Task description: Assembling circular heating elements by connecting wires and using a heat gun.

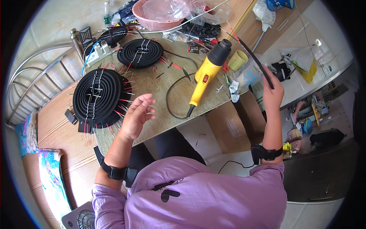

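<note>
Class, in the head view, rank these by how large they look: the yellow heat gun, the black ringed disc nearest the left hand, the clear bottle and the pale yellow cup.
1. Black ringed disc
2. Yellow heat gun
3. Pale yellow cup
4. Clear bottle

– "What is showing near two o'clock?"
– "A thin black cable; it's slanting in mid-air, its reddish end pointing toward eleven o'clock."
– "Is it running straight?"
– "Nearly; it's bowing slightly, and its lower black stretch is being gripped, heading toward five."
</note>
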Demonstrator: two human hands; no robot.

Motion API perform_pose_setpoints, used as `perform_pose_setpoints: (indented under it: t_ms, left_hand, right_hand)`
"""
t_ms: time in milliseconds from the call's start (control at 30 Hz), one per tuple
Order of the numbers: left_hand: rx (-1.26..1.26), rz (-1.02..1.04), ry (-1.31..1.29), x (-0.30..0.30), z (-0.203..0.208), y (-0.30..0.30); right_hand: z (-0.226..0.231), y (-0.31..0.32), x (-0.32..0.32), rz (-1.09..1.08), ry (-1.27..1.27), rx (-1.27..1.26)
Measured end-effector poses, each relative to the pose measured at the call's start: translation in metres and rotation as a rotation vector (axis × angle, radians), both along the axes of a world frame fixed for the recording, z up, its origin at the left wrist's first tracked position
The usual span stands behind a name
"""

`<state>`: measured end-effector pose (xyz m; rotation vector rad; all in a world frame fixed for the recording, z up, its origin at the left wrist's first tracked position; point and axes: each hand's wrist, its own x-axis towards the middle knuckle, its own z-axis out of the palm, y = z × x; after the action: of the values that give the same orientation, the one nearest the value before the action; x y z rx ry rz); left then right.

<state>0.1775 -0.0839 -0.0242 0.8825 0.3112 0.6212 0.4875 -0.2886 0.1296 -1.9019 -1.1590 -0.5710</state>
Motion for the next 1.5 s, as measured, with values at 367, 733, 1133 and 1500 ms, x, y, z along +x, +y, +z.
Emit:
perform_pose_setpoints:
  t_ms: [367, 733, 1133, 1500]
  left_hand:
    - [-0.004, -0.01, 0.032, -0.004, -0.002, -0.006]
    - [-0.028, -0.031, 0.02, -0.001, -0.003, -0.007]
    - [0.006, -0.011, 0.047, -0.003, -0.001, -0.007]
    - [-0.008, -0.007, 0.056, 0.0, -0.002, -0.007]
  right_hand:
    - [-0.01, 0.013, 0.005, -0.007, -0.187, -0.143]
    - [-0.015, 0.008, 0.001, 0.047, -0.247, -0.134]
    - [-0.022, 0.01, 0.011, 0.01, -0.224, -0.092]
    - [-0.026, 0.019, 0.015, 0.058, -0.19, -0.039]
